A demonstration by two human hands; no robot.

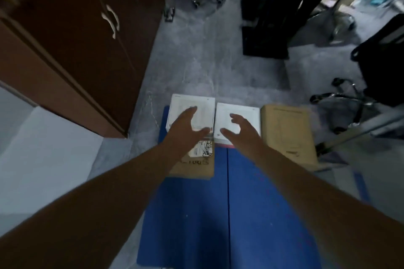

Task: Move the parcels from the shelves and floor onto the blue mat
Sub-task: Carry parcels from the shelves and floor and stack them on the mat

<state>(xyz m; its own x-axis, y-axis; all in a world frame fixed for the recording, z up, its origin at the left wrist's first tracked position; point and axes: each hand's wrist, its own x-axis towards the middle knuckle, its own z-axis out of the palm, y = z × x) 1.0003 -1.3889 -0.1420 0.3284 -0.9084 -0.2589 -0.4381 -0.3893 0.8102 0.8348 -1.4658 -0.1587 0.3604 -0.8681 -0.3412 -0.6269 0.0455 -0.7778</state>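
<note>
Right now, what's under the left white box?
Under the white box, blue mat shows at its left edge. The left hand hides where it meets the brown parcel.

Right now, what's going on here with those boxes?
A person reaches both hands out over four parcels at the far end of the blue mat. The left hand is spread above the left white box, the right hand above the right white box; neither grips anything. A labelled cardboard box lies nearer, a brown box to the right.
</note>
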